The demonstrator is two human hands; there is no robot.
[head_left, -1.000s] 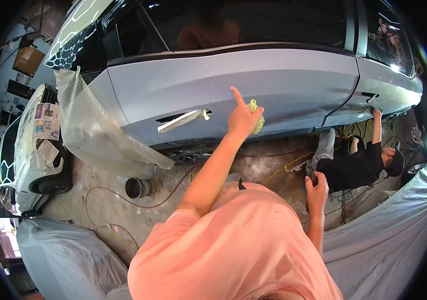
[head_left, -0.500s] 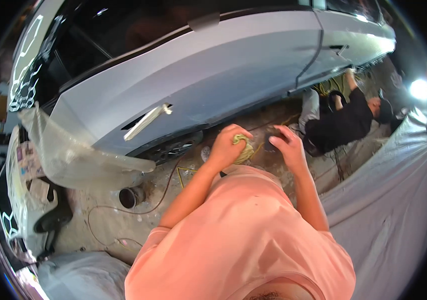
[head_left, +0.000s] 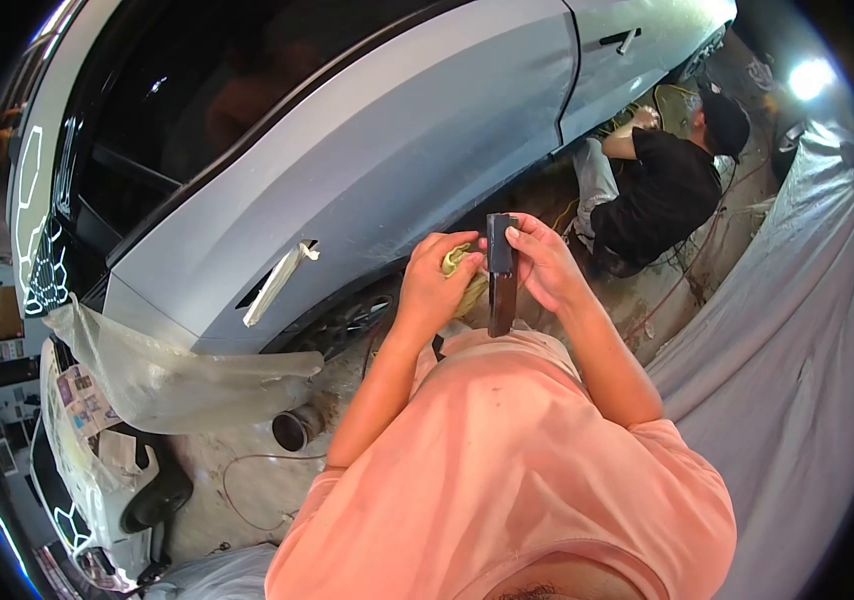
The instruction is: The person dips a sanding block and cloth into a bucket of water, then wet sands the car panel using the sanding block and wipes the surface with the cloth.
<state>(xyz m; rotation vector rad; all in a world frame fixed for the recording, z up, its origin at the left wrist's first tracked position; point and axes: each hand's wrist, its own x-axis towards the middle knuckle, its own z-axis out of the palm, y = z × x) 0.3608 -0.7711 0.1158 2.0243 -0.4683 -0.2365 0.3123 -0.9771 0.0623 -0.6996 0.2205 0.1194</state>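
Concrete workshop floor (head_left: 257,490) spreads underneath. Nearest, the right hand (head_left: 544,262) pinches a long black-and-brown rectangular block (head_left: 503,290) between thumb and fingers; the left hand (head_left: 432,285), curled around a crumpled yellow-green cloth (head_left: 455,260), is just beside it, contact unclear. Handling the block seems the present step; moving it would call for a firm pinch. Beyond stands a grey-blue car door (head_left: 417,130), farther off a black-shirted person (head_left: 662,190).

Stained concrete floor (head_left: 259,487). On it, left of the left fingers (head_left: 437,243) and nearer the body: dark open-topped bucket (head_left: 292,430); reddish hose (head_left: 226,485) looping farther left. Right of the right fingers (head_left: 535,230): crouched person (head_left: 665,185).
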